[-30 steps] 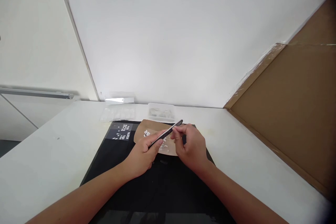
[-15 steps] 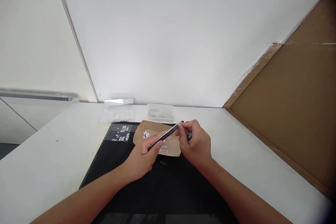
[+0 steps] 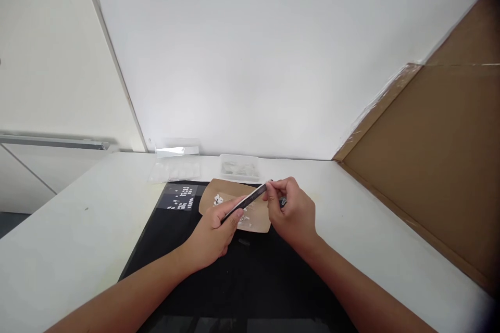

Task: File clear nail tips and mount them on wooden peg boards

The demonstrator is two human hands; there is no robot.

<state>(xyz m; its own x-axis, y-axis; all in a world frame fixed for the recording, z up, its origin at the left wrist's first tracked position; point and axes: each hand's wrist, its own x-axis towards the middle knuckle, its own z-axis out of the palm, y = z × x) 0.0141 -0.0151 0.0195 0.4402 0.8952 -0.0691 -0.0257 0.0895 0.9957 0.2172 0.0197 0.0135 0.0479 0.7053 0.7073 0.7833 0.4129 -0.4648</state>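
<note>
My left hand (image 3: 214, 231) is closed around the lower end of a slim black bar (image 3: 253, 199) with a white upper edge, held slanting up to the right. At the bar's upper end, my right hand (image 3: 292, 210) is closed, thumb and forefinger pinched together against it. What lies between those fingertips is too small to make out. A small dark, glossy thing (image 3: 283, 202) shows by the curled fingers of the right hand. Beneath the hands lies a tan sheet (image 3: 260, 222) with small white pieces (image 3: 217, 199) on it, partly hidden by the left hand and the bar.
A black mat (image 3: 250, 281) covers the front of the white table (image 3: 97, 218). On its far left corner lies a dark card with white marks (image 3: 182, 197). Behind stand a clear compartment box (image 3: 175, 169) and a clear tray (image 3: 239, 167). Brown cardboard (image 3: 425, 156) leans at the right.
The view has shifted very slightly. Both hands keep nearly the same pose on the bar, the right fingertips still at its upper end.
</note>
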